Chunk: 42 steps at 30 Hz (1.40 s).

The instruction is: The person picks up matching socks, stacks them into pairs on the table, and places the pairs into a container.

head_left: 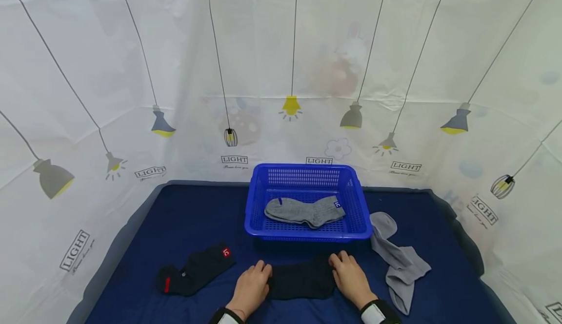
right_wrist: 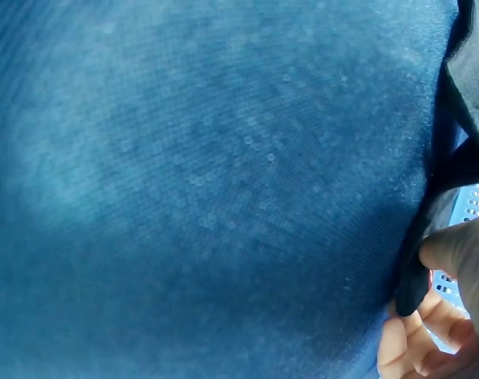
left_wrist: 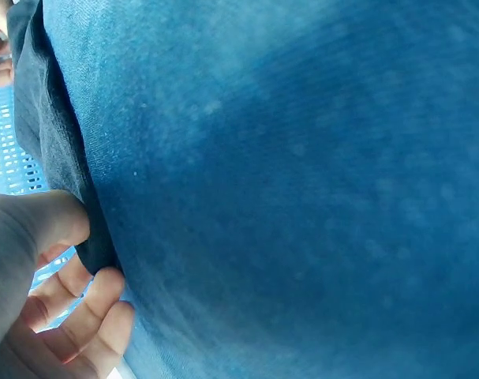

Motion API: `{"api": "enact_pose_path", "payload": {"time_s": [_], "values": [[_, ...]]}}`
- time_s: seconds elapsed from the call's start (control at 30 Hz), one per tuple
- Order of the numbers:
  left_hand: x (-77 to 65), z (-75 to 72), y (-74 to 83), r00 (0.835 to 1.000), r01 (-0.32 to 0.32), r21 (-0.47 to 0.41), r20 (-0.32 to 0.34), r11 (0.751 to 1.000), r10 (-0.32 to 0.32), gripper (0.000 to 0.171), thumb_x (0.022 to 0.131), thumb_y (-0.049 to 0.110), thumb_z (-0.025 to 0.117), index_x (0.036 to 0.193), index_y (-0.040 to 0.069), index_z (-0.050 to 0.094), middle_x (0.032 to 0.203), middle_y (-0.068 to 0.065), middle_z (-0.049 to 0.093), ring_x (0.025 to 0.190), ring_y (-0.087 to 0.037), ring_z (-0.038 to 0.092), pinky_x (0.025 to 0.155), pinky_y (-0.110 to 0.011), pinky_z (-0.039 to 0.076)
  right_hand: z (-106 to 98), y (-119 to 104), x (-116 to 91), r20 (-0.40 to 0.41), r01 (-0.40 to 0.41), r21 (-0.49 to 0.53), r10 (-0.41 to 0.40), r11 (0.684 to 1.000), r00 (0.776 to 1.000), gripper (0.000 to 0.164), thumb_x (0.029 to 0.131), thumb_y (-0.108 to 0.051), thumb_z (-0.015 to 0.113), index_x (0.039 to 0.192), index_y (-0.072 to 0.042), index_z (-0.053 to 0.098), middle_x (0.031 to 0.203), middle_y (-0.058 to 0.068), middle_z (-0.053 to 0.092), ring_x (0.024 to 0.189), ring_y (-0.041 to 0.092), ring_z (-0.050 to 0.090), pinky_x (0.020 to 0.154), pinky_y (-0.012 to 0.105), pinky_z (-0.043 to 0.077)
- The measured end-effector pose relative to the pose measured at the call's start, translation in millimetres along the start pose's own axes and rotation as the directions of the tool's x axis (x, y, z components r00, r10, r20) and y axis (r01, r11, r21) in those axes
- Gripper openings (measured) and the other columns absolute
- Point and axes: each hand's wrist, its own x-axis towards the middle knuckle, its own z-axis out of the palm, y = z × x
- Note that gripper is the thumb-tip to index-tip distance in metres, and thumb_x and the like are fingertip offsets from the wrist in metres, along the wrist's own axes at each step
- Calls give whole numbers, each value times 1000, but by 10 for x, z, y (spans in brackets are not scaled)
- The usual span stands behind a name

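A dark sock (head_left: 302,280) lies stretched sideways between my two hands in the head view, in front of the blue basket. My left hand (head_left: 252,286) pinches its left end; the left wrist view shows the thumb and fingers (left_wrist: 105,292) on either side of the cloth. At the right end, my right hand (head_left: 351,277) pinches the sock, with thumb and fingers around its edge in the right wrist view. Left of my hands lies another dark sock (head_left: 202,270) with a red tag and a red toe mark.
The blue plastic basket (head_left: 307,237) stands at the back and holds grey socks (head_left: 305,212) with a blue tag. Crumpled light grey socks (head_left: 401,263) lie right of it. A dark blue cloth (head_left: 193,216) covers the table, and a white lamp-printed curtain (head_left: 263,46) surrounds it.
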Motion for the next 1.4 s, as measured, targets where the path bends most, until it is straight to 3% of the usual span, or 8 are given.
{"api": "enact_pose_path", "payload": {"time_s": [0.3,0.77,1.07,1.4], "values": [[18,-2,-26,999,-13,-12,-31,1000,13,28,60,5,71,76,16,51,72,1,47,56,-17,50,46,-27,38,-64,5,-52,-24,30,18,-29,999,999,26,73,0,68,75,-15,47,71,-4,37,58,13,39,52,28,34],[27,-155,-75,995,-16,-82,100,997,24,24,65,2,69,79,16,55,75,3,47,59,-13,50,48,-25,39,-178,-20,-124,-67,73,22,-71,997,995,29,71,2,68,73,-16,45,69,-7,33,54,10,35,49,23,29],[61,-97,-122,998,-61,-78,11,995,62,23,64,2,68,78,16,56,73,4,47,60,-14,50,50,-25,40,-176,5,-152,-22,77,5,-77,997,997,26,75,2,65,74,-16,46,70,-8,33,57,10,37,50,23,31],[154,-48,-142,997,-69,-72,-24,995,67,25,62,2,69,78,16,56,74,3,47,61,-14,51,51,-26,41,-118,48,-85,-88,119,-73,-125,990,988,27,72,3,65,74,-16,46,70,-7,34,56,12,39,47,23,27]]}}
